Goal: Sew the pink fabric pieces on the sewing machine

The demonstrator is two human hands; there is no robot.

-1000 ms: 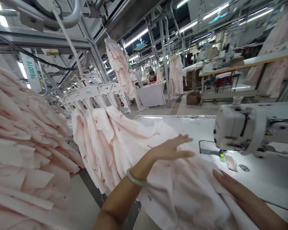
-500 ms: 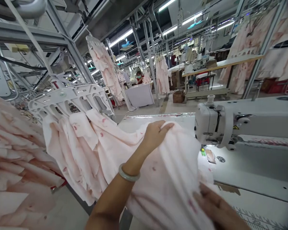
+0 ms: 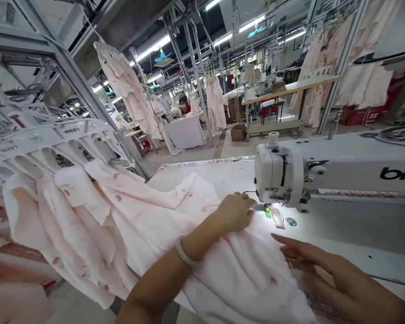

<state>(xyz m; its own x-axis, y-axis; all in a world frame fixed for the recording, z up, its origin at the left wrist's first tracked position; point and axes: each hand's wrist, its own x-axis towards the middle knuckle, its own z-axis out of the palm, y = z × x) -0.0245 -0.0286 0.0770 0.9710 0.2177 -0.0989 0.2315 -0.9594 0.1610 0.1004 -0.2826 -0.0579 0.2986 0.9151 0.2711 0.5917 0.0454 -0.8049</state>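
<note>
A pale pink garment (image 3: 243, 283) is bunched on the white sewing table (image 3: 192, 176) at lower centre of the frame, while similar pink pieces (image 3: 70, 225) hang from the white plastic carrier (image 3: 50, 139) at left. A fold is held close beside the presser foot (image 3: 266, 208) by the curled left hand (image 3: 234, 212); the right hand (image 3: 337, 279) is spread wide at the cloth's edge. Positioning at the machine appears in hand; guiding the fold under the foot seems called for.
</note>
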